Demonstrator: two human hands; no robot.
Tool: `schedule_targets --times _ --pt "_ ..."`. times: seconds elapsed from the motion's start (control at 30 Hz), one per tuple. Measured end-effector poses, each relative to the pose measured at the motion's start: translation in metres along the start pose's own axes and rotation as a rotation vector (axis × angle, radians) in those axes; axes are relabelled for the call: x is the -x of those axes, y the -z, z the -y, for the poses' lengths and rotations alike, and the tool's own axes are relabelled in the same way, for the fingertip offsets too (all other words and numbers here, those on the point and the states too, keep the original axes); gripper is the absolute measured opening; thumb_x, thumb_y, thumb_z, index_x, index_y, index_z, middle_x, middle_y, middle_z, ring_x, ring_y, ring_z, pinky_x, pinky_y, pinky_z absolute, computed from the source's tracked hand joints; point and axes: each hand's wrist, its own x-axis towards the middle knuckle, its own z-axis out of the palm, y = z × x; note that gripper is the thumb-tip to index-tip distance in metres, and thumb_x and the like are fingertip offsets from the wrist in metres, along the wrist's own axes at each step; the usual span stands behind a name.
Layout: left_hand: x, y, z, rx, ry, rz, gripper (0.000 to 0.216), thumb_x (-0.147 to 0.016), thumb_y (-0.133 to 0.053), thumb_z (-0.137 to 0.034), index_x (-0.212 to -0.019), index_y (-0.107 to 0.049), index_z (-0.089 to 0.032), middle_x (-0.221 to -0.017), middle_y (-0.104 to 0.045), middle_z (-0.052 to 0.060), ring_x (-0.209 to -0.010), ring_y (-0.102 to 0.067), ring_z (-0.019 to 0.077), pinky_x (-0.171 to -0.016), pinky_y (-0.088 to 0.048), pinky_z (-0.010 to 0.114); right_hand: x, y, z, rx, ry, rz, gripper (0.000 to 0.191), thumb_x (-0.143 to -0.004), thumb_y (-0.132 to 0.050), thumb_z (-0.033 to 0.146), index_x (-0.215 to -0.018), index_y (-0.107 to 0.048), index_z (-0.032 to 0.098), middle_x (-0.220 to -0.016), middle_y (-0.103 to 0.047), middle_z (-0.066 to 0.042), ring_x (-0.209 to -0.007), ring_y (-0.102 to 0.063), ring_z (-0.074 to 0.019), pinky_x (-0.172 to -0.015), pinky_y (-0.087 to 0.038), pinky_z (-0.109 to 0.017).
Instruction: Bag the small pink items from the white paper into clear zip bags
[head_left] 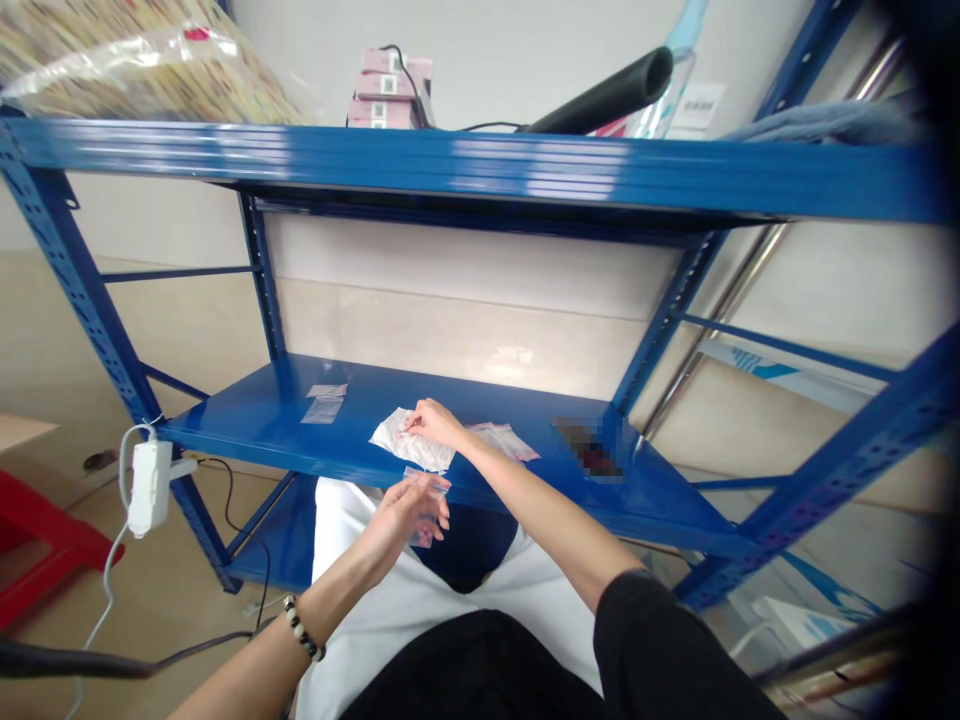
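My left hand (412,508), with a beaded bracelet at the wrist, holds a small clear zip bag (422,530) just in front of the blue shelf's edge. The fingers are closed on the bag near its top. Over the shelf, my right hand (433,422) reaches onto a crumpled white sheet or bag (394,437). Its fingertips are pinched together there, and whatever they grip is too small to make out. Beside my right forearm lies a stack of clear zip bags (506,441). Two more flat clear bags (324,408) rest farther left on the shelf.
The blue metal shelf (247,415) has an upper board (360,155) carrying pink boxes (386,90) and a black tube (600,92). A blurred-out object (589,450) lies at the right. A white power strip (150,485) hangs by the left post; a red stool (45,540) stands below.
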Motion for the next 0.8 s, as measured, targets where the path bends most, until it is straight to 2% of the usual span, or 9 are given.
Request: schedule_targets --times 0.2,0.37,0.47,0.6,0.7,0.8 --pt "0.001 0.006 0.005 -0.005 0.009 -0.048 0.048 -0.086 -0.057 -0.055 -0.109 -0.063 -0.013 -0.078 -0.062 0.007 -0.066 -0.062 0.0169 -0.054 -0.045 0.025 -0.003 0.003 -0.007 -0.218 -0.084 -0.158 0.011 -0.078 -0.068 0.016 -0.085 -0.075 0.013 -0.084 -0.07 -0.007 -0.072 -0.061 -0.0138 -0.068 -0.043 -0.023" --pt "-0.001 0.008 0.008 -0.001 -0.02 -0.041 0.045 -0.087 -0.059 -0.051 -0.111 -0.061 -0.013 -0.08 -0.062 0.007 -0.071 -0.062 0.0171 -0.059 -0.047 0.026 0.005 0.036 -0.003 -0.415 -0.097 -0.184 0.012 -0.08 -0.066 0.019 -0.085 -0.073 0.01 -0.081 -0.073 -0.008 -0.074 -0.064 -0.0151 -0.071 -0.046 -0.024" --pt "-0.003 0.007 0.008 -0.015 -0.03 -0.042 0.044 -0.084 -0.063 -0.049 -0.11 -0.061 -0.013 -0.08 -0.062 0.007 -0.07 -0.062 0.0168 -0.057 -0.046 0.025 0.03 0.059 0.017 -0.483 -0.053 -0.117 0.015 -0.08 -0.067 0.023 -0.087 -0.073 0.011 -0.084 -0.073 -0.008 -0.077 -0.065 -0.017 -0.072 -0.046 -0.026" --pt "0.004 0.001 0.006 -0.044 -0.026 -0.025 0.041 -0.085 -0.064 -0.045 -0.112 -0.06 -0.014 -0.083 -0.063 0.007 -0.07 -0.062 0.0159 -0.056 -0.044 0.023 0.085 0.076 0.058 -0.489 0.002 -0.008 0.016 -0.084 -0.065 0.028 -0.091 -0.072 0.015 -0.088 -0.073 -0.006 -0.081 -0.065 -0.0176 -0.07 -0.045 -0.025" --pt "0.012 -0.001 0.008 -0.092 -0.034 -0.02 0.035 -0.085 -0.065 -0.044 -0.102 -0.063 -0.013 -0.083 -0.064 0.007 -0.073 -0.062 0.0161 -0.061 -0.047 0.025 0.121 0.081 0.084 -0.418 0.05 0.04 0.008 -0.085 -0.064 0.021 -0.087 -0.071 0.018 -0.087 -0.071 -0.003 -0.081 -0.063 -0.0165 -0.072 -0.044 -0.025" --pt "0.014 -0.003 0.013 -0.214 -0.02 -0.013 0.033 -0.085 -0.065 -0.044 -0.091 -0.065 -0.012 -0.083 -0.066 0.008 -0.071 -0.062 0.0153 -0.061 -0.046 0.024 0.141 0.083 0.096 -0.286 0.107 0.064 0.009 -0.085 -0.061 0.013 -0.084 -0.068 0.019 -0.085 -0.069 -0.002 -0.081 -0.061 -0.0157 -0.074 -0.042 -0.025"
